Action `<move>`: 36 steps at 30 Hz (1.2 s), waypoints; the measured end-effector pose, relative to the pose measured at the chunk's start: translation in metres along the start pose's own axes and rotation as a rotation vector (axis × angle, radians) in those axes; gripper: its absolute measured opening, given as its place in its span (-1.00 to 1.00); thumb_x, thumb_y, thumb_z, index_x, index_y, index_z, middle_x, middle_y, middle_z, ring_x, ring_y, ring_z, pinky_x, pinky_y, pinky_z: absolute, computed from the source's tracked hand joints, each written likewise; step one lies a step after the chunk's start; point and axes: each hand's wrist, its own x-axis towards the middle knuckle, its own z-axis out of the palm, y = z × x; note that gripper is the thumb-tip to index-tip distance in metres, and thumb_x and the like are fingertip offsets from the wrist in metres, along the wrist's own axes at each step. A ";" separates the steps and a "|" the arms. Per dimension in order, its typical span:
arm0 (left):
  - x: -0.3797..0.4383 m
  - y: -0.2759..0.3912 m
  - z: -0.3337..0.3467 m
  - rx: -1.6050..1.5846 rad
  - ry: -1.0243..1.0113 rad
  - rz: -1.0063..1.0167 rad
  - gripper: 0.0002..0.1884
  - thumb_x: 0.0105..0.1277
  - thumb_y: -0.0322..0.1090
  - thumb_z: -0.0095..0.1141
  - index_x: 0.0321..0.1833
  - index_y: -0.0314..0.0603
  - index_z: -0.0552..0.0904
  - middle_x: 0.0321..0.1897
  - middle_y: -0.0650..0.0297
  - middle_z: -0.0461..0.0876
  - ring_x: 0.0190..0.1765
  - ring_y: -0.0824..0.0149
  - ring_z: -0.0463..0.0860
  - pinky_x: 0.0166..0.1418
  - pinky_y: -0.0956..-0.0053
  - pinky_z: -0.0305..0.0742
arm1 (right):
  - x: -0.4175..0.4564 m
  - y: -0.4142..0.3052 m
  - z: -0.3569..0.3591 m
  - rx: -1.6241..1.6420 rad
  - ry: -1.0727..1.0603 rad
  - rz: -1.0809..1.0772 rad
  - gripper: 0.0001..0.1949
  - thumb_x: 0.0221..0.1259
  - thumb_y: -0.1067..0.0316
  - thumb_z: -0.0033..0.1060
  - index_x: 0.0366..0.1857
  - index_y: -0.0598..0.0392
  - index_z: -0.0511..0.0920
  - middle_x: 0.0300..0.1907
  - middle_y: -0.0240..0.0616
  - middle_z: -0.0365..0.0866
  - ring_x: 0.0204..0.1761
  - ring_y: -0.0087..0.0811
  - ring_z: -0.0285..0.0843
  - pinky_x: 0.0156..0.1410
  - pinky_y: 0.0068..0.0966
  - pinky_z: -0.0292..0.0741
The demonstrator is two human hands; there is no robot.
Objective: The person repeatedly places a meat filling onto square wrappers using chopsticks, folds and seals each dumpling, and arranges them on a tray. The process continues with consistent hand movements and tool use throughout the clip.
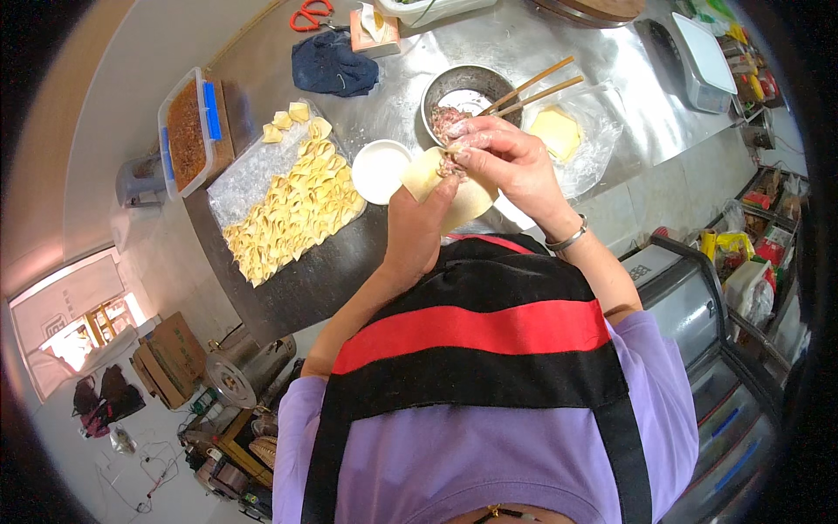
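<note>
My left hand (422, 226) holds a thin yellow dough wrapper (473, 202) from beneath, its thumb lying over the top. A small lump of minced meat filling (450, 166) rests on the wrapper. The fingertips of my right hand (507, 147) are pinched together at that filling; whether they grip some of it is hidden. Just beyond stands a metal bowl (429, 98) with more minced meat (448, 122) inside. A pair of wooden chopsticks (542, 93) leans on the bowl's rim. Stacked wrappers (556, 133) lie on a plastic bag (599, 141) to the right.
Folded dumplings (298, 203) cover much of a plastic-lined tray (245, 173) at left. A white round dish (382, 171) sits between tray and hands. Behind are a dark cloth (334, 63), a tissue pack (375, 33) and red-handled scissors (310, 14). A lidded plastic tub (704, 62) stands far right.
</note>
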 end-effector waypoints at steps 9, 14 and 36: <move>0.013 0.011 -0.011 0.310 -0.061 -0.140 -0.66 0.38 -0.44 0.03 0.19 -0.36 0.47 -0.02 0.19 0.60 -0.04 0.35 0.63 0.04 0.46 0.56 | -0.001 -0.007 -0.001 -0.378 -0.175 -0.353 -0.86 0.11 0.42 0.38 -0.23 0.07 0.74 0.10 -0.15 0.62 0.24 -0.07 0.48 0.37 -0.23 0.38; 0.013 0.008 -0.015 0.103 -0.141 -0.154 -0.66 0.37 -0.46 -0.02 0.19 -0.36 0.47 -0.01 0.20 0.60 0.00 0.37 0.62 0.06 0.46 0.52 | 0.001 0.004 -0.003 -0.317 -0.147 -0.324 -0.83 0.10 0.41 0.40 -0.21 0.07 0.72 0.12 -0.14 0.60 0.23 -0.10 0.49 0.34 -0.24 0.41; 0.019 0.013 -0.006 0.002 -0.076 -0.039 -0.65 0.45 -0.37 -0.07 0.23 -0.40 0.47 0.02 0.12 0.60 0.01 0.35 0.64 0.02 0.50 0.55 | -0.004 -0.002 0.004 -0.874 -0.054 -0.539 -0.61 0.11 0.48 0.28 0.09 0.08 0.59 0.14 -0.09 0.55 0.18 -0.02 0.50 0.26 -0.17 0.48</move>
